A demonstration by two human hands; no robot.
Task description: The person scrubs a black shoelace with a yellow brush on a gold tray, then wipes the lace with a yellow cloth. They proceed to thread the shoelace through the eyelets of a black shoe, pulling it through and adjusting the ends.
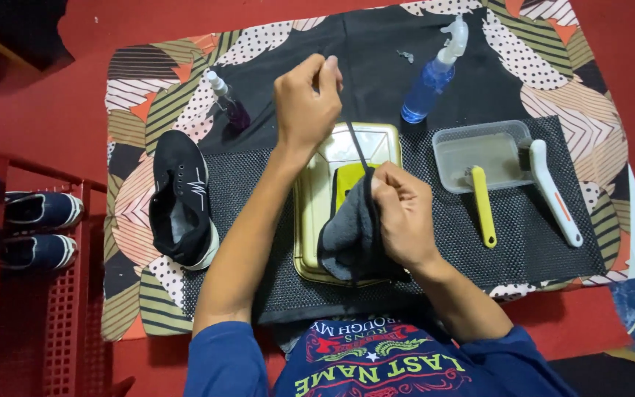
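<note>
Red floor, patterned mat (148, 81) mid-frame. We saw the left hand (304, 103) pinched shut on a black shoelace (358, 147), upper center; the right hand (404, 213) clamped the gray cloth (343, 239) around it over a tray (310, 220). 1 black shoe (179, 198) lay left.

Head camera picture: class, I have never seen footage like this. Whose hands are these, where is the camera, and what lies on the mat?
The one picture comes from a camera worn on a person's head, looking down at their own two bare hands. The left hand pinches the upper end of a black shoelace. The right hand grips a grey cloth around the lace, above a yellowish tray. On the patterned mat also lie a black shoe, a blue spray bottle, a small spray bottle, a clear tub, a yellow brush and a white brush.
</note>
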